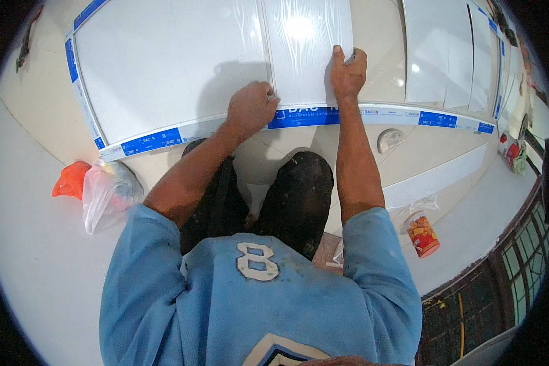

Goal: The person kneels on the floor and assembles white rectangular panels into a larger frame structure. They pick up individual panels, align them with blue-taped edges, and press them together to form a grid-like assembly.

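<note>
A glossy white panel lies within a long frame wrapped in blue-and-white protective film. My right hand grips the panel's right edge, thumb on top and fingers curled over the side. A wider white panel fills the frame's left part, meeting the glossy one along a narrow seam strip. At the near end of that seam, my left hand is closed, its fingers curled down; whatever they pinch is hidden.
More white panels lie to the right in the frame. A loose white strip, a round pale object and an orange-red food tub are on the right. Plastic bags sit at left; a dark grille stands lower right.
</note>
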`<state>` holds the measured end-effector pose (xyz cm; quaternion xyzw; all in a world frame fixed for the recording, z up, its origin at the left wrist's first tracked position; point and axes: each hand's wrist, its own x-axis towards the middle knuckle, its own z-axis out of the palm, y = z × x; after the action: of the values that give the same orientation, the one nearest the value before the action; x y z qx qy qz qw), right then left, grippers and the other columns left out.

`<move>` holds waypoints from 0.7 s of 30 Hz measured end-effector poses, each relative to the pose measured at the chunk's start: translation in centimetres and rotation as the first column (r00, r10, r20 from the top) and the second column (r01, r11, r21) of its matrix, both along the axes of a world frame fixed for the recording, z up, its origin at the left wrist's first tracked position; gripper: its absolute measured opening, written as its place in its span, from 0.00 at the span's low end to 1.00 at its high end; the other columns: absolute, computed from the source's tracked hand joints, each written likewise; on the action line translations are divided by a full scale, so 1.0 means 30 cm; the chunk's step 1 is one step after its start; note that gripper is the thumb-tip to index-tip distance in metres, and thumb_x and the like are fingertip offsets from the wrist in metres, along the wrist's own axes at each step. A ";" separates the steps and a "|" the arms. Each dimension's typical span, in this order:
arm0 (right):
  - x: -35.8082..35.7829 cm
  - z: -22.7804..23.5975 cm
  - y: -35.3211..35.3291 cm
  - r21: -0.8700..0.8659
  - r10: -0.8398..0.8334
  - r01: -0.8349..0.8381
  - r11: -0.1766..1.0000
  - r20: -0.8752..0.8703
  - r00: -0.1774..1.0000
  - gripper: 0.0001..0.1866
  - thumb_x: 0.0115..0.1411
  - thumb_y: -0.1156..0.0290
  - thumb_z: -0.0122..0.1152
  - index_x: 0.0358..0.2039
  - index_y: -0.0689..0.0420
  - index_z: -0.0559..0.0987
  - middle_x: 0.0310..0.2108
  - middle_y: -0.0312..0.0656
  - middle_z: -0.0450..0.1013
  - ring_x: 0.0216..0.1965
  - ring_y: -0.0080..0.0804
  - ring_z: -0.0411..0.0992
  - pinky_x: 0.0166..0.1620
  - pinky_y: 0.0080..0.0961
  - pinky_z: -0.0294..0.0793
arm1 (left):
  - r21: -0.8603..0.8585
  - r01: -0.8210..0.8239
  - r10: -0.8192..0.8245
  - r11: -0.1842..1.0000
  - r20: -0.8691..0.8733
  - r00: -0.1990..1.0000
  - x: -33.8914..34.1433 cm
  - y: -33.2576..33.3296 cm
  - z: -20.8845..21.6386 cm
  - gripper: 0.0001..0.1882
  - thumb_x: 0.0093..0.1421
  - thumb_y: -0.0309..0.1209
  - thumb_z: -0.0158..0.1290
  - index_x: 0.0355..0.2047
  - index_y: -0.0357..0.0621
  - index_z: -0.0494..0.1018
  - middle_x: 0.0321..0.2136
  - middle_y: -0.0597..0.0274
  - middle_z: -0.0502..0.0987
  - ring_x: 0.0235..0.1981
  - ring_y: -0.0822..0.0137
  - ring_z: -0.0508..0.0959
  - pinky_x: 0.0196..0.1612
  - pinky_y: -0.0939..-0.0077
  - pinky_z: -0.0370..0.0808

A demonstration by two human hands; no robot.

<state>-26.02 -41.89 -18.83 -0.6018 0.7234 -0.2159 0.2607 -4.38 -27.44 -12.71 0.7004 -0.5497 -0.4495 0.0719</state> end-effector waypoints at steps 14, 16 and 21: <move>-0.090 -0.022 -0.043 -0.112 -0.097 0.095 0.989 -0.017 0.995 0.27 0.60 0.53 0.72 0.45 0.65 0.77 0.44 0.57 0.78 0.45 0.54 0.78 0.52 0.47 0.76 | -0.048 0.031 -0.029 0.998 0.052 0.998 -0.136 -0.047 -0.138 0.14 0.61 0.33 0.56 0.41 0.34 0.82 0.29 0.44 0.84 0.32 0.47 0.86 0.44 0.51 0.82; -0.131 -0.029 -0.068 -0.124 -0.147 0.145 0.982 -0.015 0.989 0.27 0.60 0.52 0.72 0.44 0.65 0.78 0.43 0.56 0.78 0.44 0.53 0.78 0.51 0.47 0.76 | -0.009 -0.145 0.141 0.989 -0.178 0.974 -0.169 -0.066 -0.161 0.14 0.62 0.31 0.56 0.41 0.32 0.81 0.29 0.45 0.85 0.29 0.53 0.87 0.39 0.56 0.83; -0.261 -0.042 -0.145 -0.065 -0.256 0.255 0.965 -0.002 0.967 0.27 0.60 0.52 0.73 0.44 0.65 0.78 0.40 0.54 0.78 0.43 0.51 0.78 0.51 0.45 0.76 | 0.129 -0.327 0.347 0.936 -0.490 0.799 -0.254 -0.096 -0.134 0.14 0.62 0.29 0.59 0.43 0.31 0.81 0.29 0.49 0.86 0.21 0.65 0.84 0.30 0.70 0.83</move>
<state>-33.85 -46.23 -20.08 -0.5128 0.7889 -0.2677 0.2074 -12.01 -30.31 -16.74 0.6455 -0.3693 -0.6076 0.2788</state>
